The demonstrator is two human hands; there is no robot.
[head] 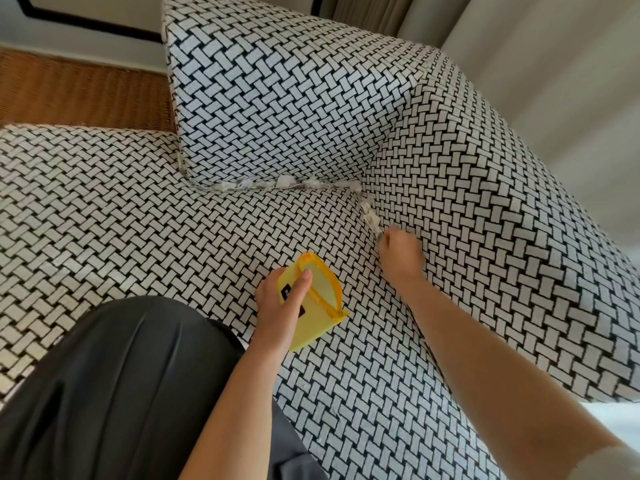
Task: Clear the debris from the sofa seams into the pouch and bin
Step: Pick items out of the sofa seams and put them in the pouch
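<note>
On the black-and-white woven-pattern sofa (pixel 138 209), left hand (pixel 277 306) grips the yellow zip pouch (pixel 322 299) just over the seat, its unzipped mouth gaping up toward the armrest seam. Right hand (pixel 400 252) reaches there, arm outstretched, fingers curled, pinching white crumpled scraps (pixel 370 213).

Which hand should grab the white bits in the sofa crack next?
The right hand. Its fingers are right beside the white bits, so it hardly needs to move. The left hand is busy: it grips the yellow pouch and holds it open close by, ready to catch them.
</note>
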